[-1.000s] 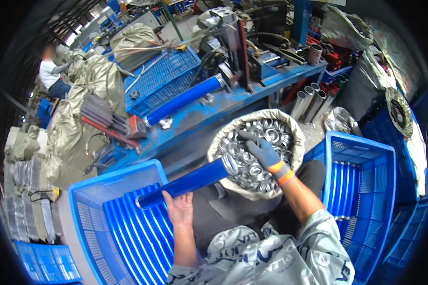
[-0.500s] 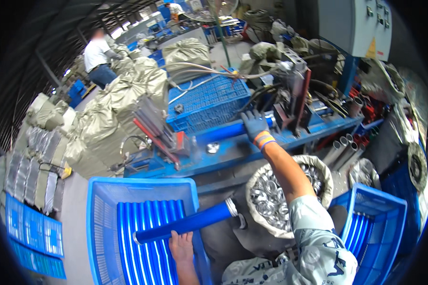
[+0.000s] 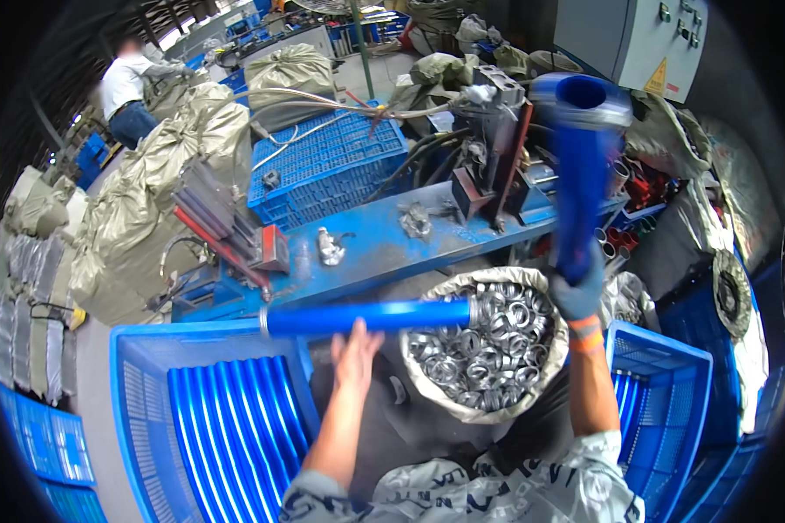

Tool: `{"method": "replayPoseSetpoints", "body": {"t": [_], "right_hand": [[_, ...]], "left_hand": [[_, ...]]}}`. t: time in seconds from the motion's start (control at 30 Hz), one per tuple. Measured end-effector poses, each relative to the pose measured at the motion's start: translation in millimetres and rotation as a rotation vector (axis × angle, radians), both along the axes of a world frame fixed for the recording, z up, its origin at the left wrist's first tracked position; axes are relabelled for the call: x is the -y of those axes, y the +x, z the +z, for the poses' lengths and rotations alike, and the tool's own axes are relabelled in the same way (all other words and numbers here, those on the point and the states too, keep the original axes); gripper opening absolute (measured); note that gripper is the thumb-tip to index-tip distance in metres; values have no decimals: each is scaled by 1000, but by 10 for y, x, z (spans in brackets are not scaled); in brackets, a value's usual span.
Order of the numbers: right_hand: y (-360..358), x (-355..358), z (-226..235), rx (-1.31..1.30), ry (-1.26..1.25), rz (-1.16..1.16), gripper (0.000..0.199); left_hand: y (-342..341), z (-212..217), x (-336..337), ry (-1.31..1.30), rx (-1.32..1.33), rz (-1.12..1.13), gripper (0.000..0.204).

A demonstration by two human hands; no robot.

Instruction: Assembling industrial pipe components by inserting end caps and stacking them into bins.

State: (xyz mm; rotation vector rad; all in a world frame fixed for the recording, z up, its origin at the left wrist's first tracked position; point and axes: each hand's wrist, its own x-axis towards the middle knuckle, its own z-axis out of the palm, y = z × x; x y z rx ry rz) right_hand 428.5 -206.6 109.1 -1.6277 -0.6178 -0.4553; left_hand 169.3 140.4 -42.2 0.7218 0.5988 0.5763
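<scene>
My bare left hand (image 3: 355, 353) holds a shiny blue tube (image 3: 371, 317) from below. The tube lies nearly level, with silvery rings at its ends, and its right end hangs over a sack of metal rings (image 3: 484, 375). My right hand (image 3: 577, 292), in a grey glove with an orange cuff, grips the lower end of a second blue tube (image 3: 580, 174). That one stands almost upright, smeared by motion, its open ringed end uppermost. Behind them runs a blue machine bench (image 3: 366, 253) with a clamp-like fixture (image 3: 493, 166) on the right and a red-edged fixture (image 3: 227, 235) on the left.
A blue crate (image 3: 122, 410) of blue tubes (image 3: 231, 427) stands at the left, another blue crate (image 3: 702, 383) at the right. Woven sacks (image 3: 157, 192), an upturned-looking blue basket (image 3: 323, 166) and a grey control box (image 3: 628, 44) lie beyond. A person (image 3: 126, 91) works far left.
My right hand has left the bench and swung right, lifting the tube that lay there to upright. My left hand has raised its tube from over the left crate, levelling it nearer the bench.
</scene>
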Motion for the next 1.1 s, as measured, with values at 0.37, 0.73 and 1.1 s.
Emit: {"method": "replayPoseSetpoints", "body": {"t": [0.37, 0.73, 1.1], "right_hand": [[-1657, 3648, -855, -452, -148, -608, 48], [-2484, 4786, -1302, -476, -334, -659, 84], [-3298, 5425, -3424, -1173, -1008, -938, 85]], "left_hand": [[2678, -208, -1337, -73, -11, 99, 65], [2693, -397, -1112, -56, -143, 109, 88], [2146, -635, -1702, 278, -88, -126, 69]]}}
